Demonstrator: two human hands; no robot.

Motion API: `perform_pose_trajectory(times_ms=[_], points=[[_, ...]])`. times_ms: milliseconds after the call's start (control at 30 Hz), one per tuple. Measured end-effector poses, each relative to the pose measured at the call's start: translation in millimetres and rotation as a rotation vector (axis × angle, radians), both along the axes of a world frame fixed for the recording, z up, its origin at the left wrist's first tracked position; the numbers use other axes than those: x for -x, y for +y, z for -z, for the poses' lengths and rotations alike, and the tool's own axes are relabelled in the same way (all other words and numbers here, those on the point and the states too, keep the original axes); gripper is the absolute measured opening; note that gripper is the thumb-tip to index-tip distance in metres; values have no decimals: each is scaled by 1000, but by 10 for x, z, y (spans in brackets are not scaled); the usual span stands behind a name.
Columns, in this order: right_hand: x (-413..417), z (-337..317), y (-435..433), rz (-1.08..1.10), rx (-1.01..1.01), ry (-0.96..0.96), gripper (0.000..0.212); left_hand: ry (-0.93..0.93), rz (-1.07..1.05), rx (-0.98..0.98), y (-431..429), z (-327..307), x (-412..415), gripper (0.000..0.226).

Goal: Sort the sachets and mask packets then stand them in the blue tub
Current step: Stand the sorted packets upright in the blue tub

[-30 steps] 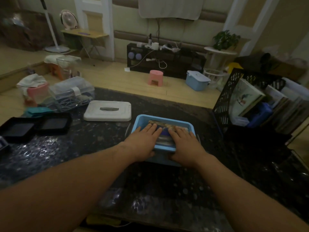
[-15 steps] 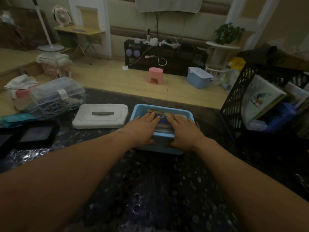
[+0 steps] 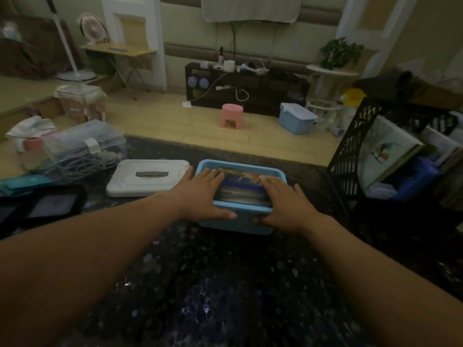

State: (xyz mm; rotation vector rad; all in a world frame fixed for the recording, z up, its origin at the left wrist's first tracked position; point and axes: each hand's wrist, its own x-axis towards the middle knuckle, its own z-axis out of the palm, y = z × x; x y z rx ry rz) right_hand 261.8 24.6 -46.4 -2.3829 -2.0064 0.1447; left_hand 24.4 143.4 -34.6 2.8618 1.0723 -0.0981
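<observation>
Both flat-fingered, the left hand [image 3: 200, 194] and right hand [image 3: 285, 204] are resting on the blue tub [image 3: 238, 224] edges; a white lid [image 3: 147, 180] is lying just left.

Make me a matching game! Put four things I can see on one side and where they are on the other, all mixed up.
Things:
1. tub
2. white lid
3. stool
4. plant

Places:
a. on the floor
b. on the round table
c. touched by the left hand and right hand
d. on the counter, left of the tub

Pairs: 1-c, 2-d, 3-a, 4-b
</observation>
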Motion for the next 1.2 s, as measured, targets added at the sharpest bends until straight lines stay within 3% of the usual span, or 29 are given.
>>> perform_pose_trajectory(times_ms=[67,133,233,333,433,667,900,1000,1100,1200], points=[[18,27,-39,7,-40,-11,122,-332,-175,217,-77,-122,-81,104],[73,44,-92,1,-73,-40,120,-706,-379,448,-140,-256,-207,70],[154,51,-120,-37,-105,-75,118,-938,-661,774,-197,-425,-339,36],[216,39,-80,-58,-104,-91,117,-924,-862,999,-136,-522,-350,33],[310,40,26,-74,-63,-85,119,-835,-924,1156,-64,-536,-372,42],[329,105,231,-11,4,22,127,-810,-833,1230,-6,-448,-375,59],[328,-35,118,-37,-16,86,132,-813,-779,1235,-73,-516,-343,58],[238,-193,-73,33,-205,226,117,-871,-785,1206,-107,-585,-297,48],[44,-295,-301,263,-395,423,95,-908,-804,1206,-86,-648,-229,42],[-105,-282,-501,455,-411,525,83,-948,-795,1297,-33,-644,-136,71]])
